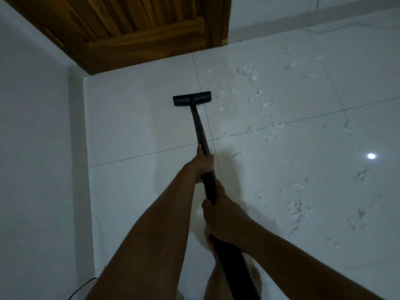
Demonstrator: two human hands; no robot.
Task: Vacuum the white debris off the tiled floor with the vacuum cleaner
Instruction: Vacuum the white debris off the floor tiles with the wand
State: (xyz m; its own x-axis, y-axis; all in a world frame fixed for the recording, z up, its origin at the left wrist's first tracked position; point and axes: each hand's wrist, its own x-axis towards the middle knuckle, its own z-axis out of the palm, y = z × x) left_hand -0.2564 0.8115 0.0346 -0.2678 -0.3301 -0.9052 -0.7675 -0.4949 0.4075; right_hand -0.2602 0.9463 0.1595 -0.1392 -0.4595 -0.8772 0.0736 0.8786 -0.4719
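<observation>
A black vacuum wand [200, 128] runs from my hands down to a flat black floor head [191, 98] resting on the white tiled floor [134, 118]. My left hand [202, 165] grips the wand higher up the tube. My right hand [223, 213] grips its thicker black handle part, where the ribbed hose [233, 269] begins. White fluffy debris [268, 109] lies scattered over the tiles to the right of the floor head, with more clumps [296, 208] at the right near my right arm. The tiles left of the head look bare.
A white wall [34, 126] runs along the left. A brown wooden door [138, 33] stands at the back. A thin white cable [337, 29] lies along the far wall, and a dark cord [83, 285] shows at the lower left. A lamp reflection [371, 156] shines on the floor.
</observation>
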